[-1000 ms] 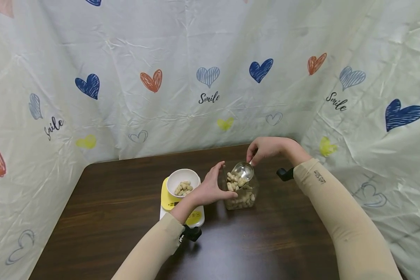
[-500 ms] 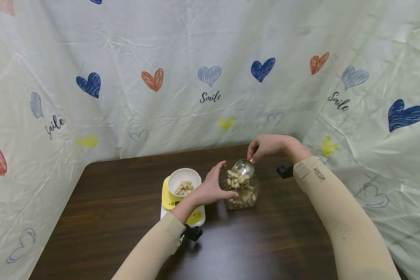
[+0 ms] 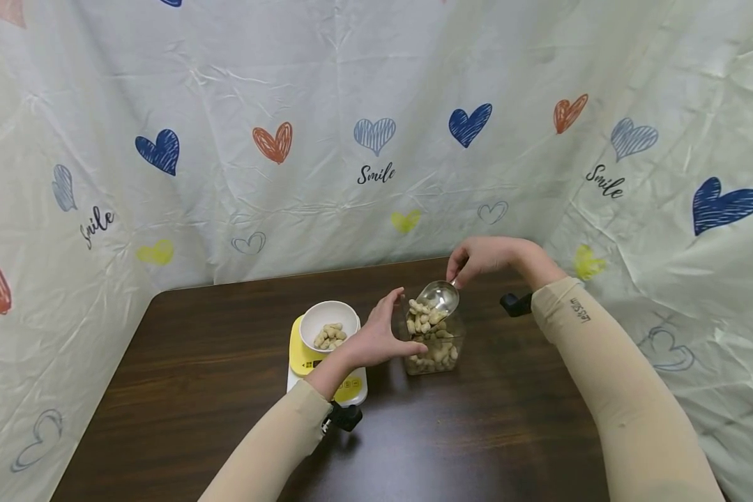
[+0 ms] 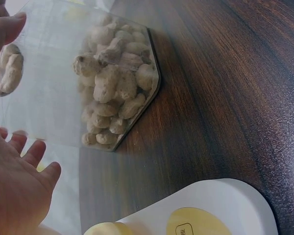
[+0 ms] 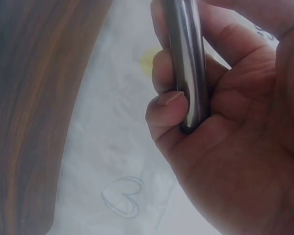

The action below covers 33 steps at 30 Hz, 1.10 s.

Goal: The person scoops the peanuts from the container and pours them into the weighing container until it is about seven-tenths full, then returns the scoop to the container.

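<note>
My right hand (image 3: pixel 484 259) grips the handle of a metal scoop (image 3: pixel 443 295); in the right wrist view, fingers wrap round the shiny handle (image 5: pixel 190 68). Several unshelled peanuts (image 3: pixel 422 319) lie in the scoop, which tilts over the mouth of a clear container (image 4: pixel 51 93). More peanuts (image 4: pixel 115 83) fill the container's lower part. My left hand (image 3: pixel 379 338) holds the container from its left side, thumb and fingers spread round it. Left of that hand, a white bowl (image 3: pixel 316 317) with some peanuts (image 3: pixel 330 337) stands on a yellow and white kitchen scale (image 3: pixel 301 357).
A dark wooden table (image 3: pixel 477 432) bears everything. Behind and beside it hangs a pale sheet (image 3: pixel 314 84) printed with hearts. My left forearm passes over the front of the scale, hiding part of it. Black wrist cameras sit under both wrists.
My right hand has risen slightly with the scoop, and peanuts still lie in it. The left hand, container, bowl and scale have kept their places.
</note>
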### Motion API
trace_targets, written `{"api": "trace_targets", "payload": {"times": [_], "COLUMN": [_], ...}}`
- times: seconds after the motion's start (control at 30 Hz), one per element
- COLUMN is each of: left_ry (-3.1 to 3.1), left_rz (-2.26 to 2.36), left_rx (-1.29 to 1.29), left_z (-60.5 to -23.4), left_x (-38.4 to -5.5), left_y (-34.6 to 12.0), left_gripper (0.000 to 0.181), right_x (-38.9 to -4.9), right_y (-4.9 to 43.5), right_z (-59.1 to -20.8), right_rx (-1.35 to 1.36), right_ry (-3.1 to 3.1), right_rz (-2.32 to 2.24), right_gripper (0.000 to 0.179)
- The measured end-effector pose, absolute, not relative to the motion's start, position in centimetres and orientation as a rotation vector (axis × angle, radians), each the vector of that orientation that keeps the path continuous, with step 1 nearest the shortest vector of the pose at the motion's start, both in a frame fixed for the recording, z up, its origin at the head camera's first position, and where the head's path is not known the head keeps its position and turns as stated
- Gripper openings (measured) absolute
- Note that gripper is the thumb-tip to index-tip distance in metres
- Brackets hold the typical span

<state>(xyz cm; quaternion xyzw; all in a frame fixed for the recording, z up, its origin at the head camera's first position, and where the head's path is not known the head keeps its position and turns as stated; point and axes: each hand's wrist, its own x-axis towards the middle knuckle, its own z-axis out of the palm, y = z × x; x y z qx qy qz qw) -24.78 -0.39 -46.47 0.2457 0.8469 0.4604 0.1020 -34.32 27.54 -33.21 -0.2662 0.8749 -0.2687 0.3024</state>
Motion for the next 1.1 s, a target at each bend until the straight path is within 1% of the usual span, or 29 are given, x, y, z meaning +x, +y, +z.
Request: {"api": "trace_targets", "payload": {"times": [0.27,0.67,0.9,1.1], "left_ry": [2.511,2.497,2.471,2.498], "left_rz": [1.351,1.347,1.326,1.353], "left_rx": [0.728,0.725,0.744,0.771], "left_z": [-46.5,-46.2,-45.7,-44.3], "left_x": [-24.8,-24.5,-24.2,-24.0], "left_y": [-0.4,-0.5,-1.2,-2.5], "left_gripper": [0.121,0.124,0.134,0.132], "right_x": [-33.9,-33.6,-33.2,-32.8], "right_y": [28.1,29.4,29.7,29.6], "right_z": [-32.6,-33.0,-33.0,-33.0], "right_rx": [-0.687,-0.685,-0.724,-0.717], "right_ry": [2.347,2.38,2.397,2.426], "right_rz": [-0.723,-0.771,-0.822,-0.861], "right_gripper": [0.019,0.02,0.02,0.021]}}
